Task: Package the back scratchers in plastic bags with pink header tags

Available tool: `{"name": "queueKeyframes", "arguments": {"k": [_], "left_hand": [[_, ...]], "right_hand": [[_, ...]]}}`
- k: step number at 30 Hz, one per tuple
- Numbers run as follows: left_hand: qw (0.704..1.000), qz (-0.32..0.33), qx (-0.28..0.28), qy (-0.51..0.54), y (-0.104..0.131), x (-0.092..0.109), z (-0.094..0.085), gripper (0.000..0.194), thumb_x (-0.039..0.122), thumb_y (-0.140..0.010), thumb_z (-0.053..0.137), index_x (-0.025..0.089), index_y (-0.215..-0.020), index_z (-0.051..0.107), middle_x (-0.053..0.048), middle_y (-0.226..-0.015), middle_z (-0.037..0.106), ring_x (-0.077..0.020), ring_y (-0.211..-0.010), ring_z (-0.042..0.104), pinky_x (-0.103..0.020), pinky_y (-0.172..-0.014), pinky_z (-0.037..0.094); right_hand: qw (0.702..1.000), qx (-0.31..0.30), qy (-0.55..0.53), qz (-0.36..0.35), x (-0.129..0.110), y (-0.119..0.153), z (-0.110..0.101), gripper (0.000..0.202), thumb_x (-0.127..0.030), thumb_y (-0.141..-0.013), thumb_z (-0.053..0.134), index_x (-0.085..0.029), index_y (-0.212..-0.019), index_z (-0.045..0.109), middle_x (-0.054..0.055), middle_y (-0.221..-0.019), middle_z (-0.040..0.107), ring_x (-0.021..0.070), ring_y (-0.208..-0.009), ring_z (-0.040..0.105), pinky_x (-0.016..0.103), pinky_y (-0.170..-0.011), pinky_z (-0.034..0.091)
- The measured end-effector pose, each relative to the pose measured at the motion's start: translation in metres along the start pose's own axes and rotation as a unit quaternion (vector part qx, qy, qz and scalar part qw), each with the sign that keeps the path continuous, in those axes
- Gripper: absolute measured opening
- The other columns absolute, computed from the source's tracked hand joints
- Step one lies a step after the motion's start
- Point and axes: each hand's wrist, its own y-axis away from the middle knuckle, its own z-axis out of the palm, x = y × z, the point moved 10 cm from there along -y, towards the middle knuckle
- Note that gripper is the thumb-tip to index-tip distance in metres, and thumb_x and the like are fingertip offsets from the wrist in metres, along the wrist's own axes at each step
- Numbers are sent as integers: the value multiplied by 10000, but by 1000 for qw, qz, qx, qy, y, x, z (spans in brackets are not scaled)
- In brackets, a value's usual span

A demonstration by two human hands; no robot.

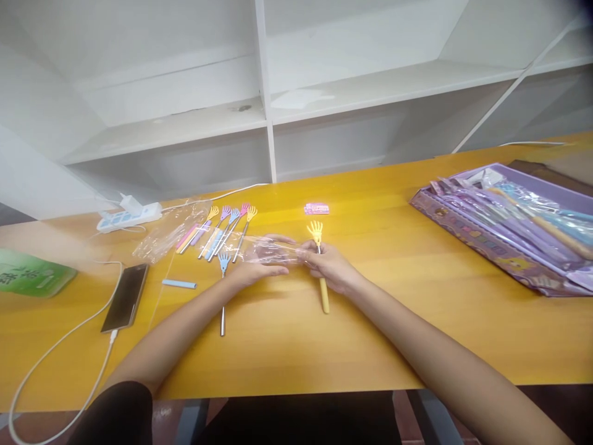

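Note:
A long clear plastic sleeve stretches between my hands. My left hand curves around it, fingers behind and thumb held apart in front. My right hand pinches the sleeve's right end between thumb and fingers. A yellow back scratcher passes by the right hand, its handle showing below; whether the palm also grips it is hidden. Partly under my left forearm lies a blue-headed back scratcher with a bare metal rod. A loose blue handle tube rests farther left.
Several colourful back scratchers lie beyond my left hand, beside crumpled clear bags. Small pink cards lie at the back. A purple box of wrapped items stands right. Left are a phone, power strip and green packet.

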Motion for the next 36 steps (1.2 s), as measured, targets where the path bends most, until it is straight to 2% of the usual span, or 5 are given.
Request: {"name": "queueKeyframes", "arguments": {"k": [6, 11, 17, 27, 36], "left_hand": [[999, 1, 36, -22, 2, 2, 6, 551, 327, -697, 944, 255, -1183, 694, -86, -1175, 763, -290, -1092, 734, -450, -970, 582], [998, 45, -5, -44, 0, 4, 6, 604, 279, -689, 955, 252, -1213, 656, -88, -1309, 700, -296, -1234, 680, -444, -1047, 554], [1000, 25, -10, -13, 1, -2, 3, 630, 321, -691, 964, 229, -1218, 631, -113, -1304, 697, -266, -1193, 698, -403, -1002, 568], [999, 33, 30, -8, 2, 2, -2, 506, 341, -746, 918, 221, -1158, 651, -96, -1221, 724, -241, -1119, 715, -386, -975, 583], [992, 22, 127, -12, 1, -13, -28, 433, 378, -782, 883, 226, -1127, 670, -75, -1190, 753, -215, -1045, 732, -370, -968, 580]], "right_hand": [[999, -24, 25, -6, -2, 2, 6, 505, -537, -655, 942, -196, -804, 600, -18, -697, 583, 58, -530, 328, 240, -468, 144], [999, -34, 14, -5, -3, 3, 6, 506, -530, -642, 950, -195, -819, 615, -44, -656, 525, 55, -526, 292, 242, -478, 145], [1000, -26, 6, -5, -3, 2, 5, 543, -538, -581, 971, -197, -837, 634, -34, -687, 560, 81, -572, 433, 233, -499, 252], [1000, -19, 18, -9, -3, 3, 4, 548, -540, -604, 967, -201, -868, 628, -11, -711, 612, 111, -605, 529, 227, -471, 238], [996, 37, -50, -60, -20, -9, -21, 372, -430, -706, 856, -211, -886, 614, -36, -721, 460, 78, -556, 336, 237, -476, 205]]}}
